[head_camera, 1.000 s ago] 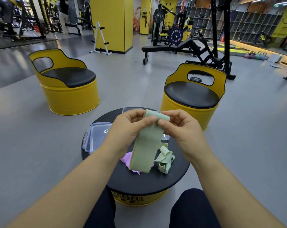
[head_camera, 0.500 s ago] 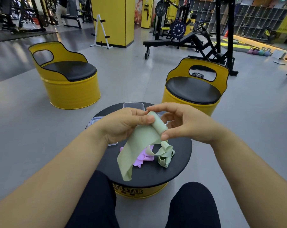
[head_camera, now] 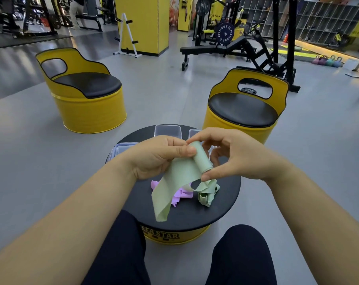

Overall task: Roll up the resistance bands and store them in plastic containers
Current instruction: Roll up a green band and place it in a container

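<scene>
The green resistance band point(head_camera: 180, 177) is held in the air above the round black table point(head_camera: 221, 204), partly wound: its upper end forms a tight roll, tilted, with one end near the left thumb and the other pointing down to about 5 o'clock. The loose tail hangs from the roll toward 7 o'clock, past the table's near edge.

The left hand point(head_camera: 153, 159) pinches the roll's upper end, thumb pressed on top and fingers curled beneath the band. The right hand point(head_camera: 234, 157) pinches the roll lengthwise, forefinger at the top end and thumb at the lower end, the other fingers curled loosely behind.

On the table below the hands, a second green band point(head_camera: 207, 194) lies crumpled at about 5 o'clock from the roll, and a purple band point(head_camera: 179, 197) lies bunched just beside it, partly hidden by the hanging tail.

Clear plastic containers sit at the table's far side: one container point(head_camera: 167, 130) at 12 o'clock, another container point(head_camera: 194, 132) peeking out beside the right hand, and what seems to be a lidded container point(head_camera: 121, 150) at 10 o'clock, mostly covered by the left wrist.

Beyond the table stand two yellow drum seats, a left seat point(head_camera: 88, 95) at 10 o'clock and a right seat point(head_camera: 244, 105) at 1 o'clock, on grey gym floor.
</scene>
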A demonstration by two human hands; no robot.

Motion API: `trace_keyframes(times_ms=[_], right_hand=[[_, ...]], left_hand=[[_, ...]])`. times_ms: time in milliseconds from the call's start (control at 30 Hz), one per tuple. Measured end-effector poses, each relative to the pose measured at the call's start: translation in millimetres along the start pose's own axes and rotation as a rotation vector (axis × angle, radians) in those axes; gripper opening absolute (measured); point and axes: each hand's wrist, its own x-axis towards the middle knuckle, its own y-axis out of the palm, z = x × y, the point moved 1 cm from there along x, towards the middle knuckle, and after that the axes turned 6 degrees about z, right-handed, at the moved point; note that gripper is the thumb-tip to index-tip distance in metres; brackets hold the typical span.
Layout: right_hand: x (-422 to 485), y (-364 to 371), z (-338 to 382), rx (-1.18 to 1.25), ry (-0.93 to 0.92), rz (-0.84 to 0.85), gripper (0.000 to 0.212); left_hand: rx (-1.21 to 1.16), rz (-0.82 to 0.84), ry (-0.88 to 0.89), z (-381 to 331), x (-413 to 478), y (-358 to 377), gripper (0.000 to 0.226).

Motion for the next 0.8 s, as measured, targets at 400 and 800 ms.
trace_keyframes(times_ms=[400, 800], right_hand=[[-8, -2, -9, 0.16, -0.04, -0.106, 0.057], [-6, -7, -12, -0.304, -0.043, -0.082, 0.055]], left_hand=[[0.134, -0.038, -0.048, 1, -1, 0, 0.008], [-0.008, -0.1, -0.069, 15, 6, 5, 0.023]])
